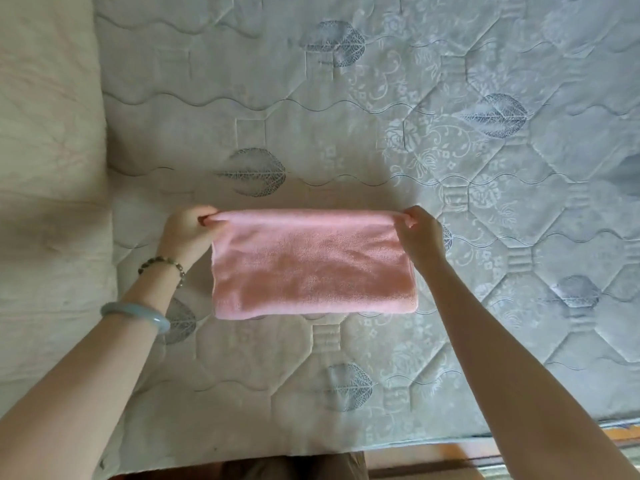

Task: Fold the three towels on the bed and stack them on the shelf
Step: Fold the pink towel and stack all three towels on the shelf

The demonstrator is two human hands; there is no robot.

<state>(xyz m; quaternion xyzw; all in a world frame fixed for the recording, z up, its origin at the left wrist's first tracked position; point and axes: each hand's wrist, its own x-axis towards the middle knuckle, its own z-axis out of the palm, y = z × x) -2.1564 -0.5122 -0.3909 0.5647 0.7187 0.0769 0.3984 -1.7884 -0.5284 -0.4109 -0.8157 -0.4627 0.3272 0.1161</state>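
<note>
A: Where is it, and who has it?

B: 1 pink towel point(311, 268) on the bed point(346, 133), midway across, close to the person. Already folded into a thick rectangle. The left hand point(188, 230) pinches the far-left corner and the right hand point(419, 233) pinches the far-right corner, fingers curled tight on the cloth. The other 2 towels and the shelf are not in view.

A: Orientation?

B: The long axis runs left to right, roughly parallel to the bed's near edge. The short axis points away from the person. The near edge looks rounded, like a fold, and lies on the quilting. The far edge is drawn taut between the 2 hands and appears slightly raised.

A: Risks from here?

B: My judgement only. Each pinch has to hold several plush layers, so an inner layer could slip free and the fold would open. If 1 hand leads the other, the far edge comes down skewed and the corners miss. Dragging instead of lifting could bunch the lower layers on the quilted surface. The bead bracelet point(162, 266) and bangle point(135, 315) on the left wrist might snag the pile if that hand crosses over.
</note>
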